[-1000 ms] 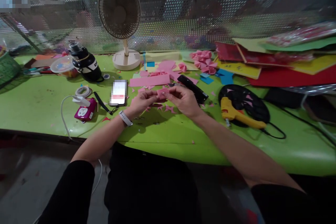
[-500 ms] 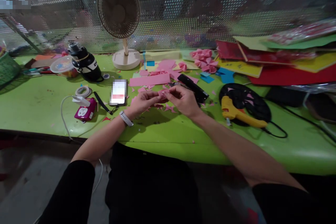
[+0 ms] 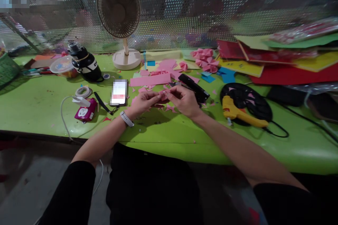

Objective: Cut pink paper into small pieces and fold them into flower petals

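Note:
Between my fingertips is a small piece of pink paper [image 3: 164,95], mostly covered by the fingers. My left hand [image 3: 145,101] is closed on its left side, a pale watch strap round the wrist. From the right, my right hand [image 3: 185,101] pinches the same paper with thumb and forefinger. Just behind my right hand lies a black stapler [image 3: 194,88]. Pink scraps [image 3: 170,108] are scattered under and around both hands, and a long pink paper strip [image 3: 151,79] lies beyond them.
Folded pink paper pieces [image 3: 205,59] are heaped at the back. On the right are a yellow glue gun [image 3: 239,114] on a black round tray and stacked coloured sheets [image 3: 295,72]. A phone [image 3: 119,93], purple power adapter [image 3: 86,111], black bottle [image 3: 86,63] and fan [image 3: 126,59] stand left.
Both hands stay in nearly the same place, with only slight finger movement on the pink paper. The view has shifted a little.

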The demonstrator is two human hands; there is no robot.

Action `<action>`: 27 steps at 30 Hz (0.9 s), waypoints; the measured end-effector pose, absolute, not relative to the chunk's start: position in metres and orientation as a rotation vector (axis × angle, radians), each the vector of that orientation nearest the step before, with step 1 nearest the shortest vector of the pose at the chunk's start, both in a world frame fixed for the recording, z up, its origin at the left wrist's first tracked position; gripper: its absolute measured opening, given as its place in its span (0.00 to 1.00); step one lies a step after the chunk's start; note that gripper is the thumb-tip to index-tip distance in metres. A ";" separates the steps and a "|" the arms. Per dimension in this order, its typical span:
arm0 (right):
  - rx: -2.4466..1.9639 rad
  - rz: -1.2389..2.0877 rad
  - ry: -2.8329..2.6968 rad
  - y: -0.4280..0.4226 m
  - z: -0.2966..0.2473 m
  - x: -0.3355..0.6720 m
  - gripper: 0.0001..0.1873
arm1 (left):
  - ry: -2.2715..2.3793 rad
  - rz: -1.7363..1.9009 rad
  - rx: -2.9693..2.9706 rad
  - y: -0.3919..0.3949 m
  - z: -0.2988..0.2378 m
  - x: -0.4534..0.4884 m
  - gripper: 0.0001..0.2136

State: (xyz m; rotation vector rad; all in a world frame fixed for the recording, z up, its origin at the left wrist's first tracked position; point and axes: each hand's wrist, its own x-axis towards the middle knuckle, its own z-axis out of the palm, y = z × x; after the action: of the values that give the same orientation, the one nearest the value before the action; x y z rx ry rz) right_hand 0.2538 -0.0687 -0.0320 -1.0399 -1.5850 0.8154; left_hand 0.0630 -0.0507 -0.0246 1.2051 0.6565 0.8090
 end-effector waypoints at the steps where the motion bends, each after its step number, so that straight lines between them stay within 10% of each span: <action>1: -1.040 0.809 -1.589 -0.069 -0.032 0.254 0.15 | 0.649 0.808 1.206 -0.051 -0.025 0.063 0.16; 27: -1.013 0.522 -1.771 -0.067 -0.023 0.256 0.15 | 0.652 0.737 1.217 -0.048 -0.028 0.062 0.15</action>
State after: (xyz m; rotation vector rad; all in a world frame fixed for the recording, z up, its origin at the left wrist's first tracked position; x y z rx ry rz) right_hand 0.2556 -0.0670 -0.0232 -1.0135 -1.7715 0.5225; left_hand 0.0621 -0.0478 -0.0281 1.2174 0.6517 0.7373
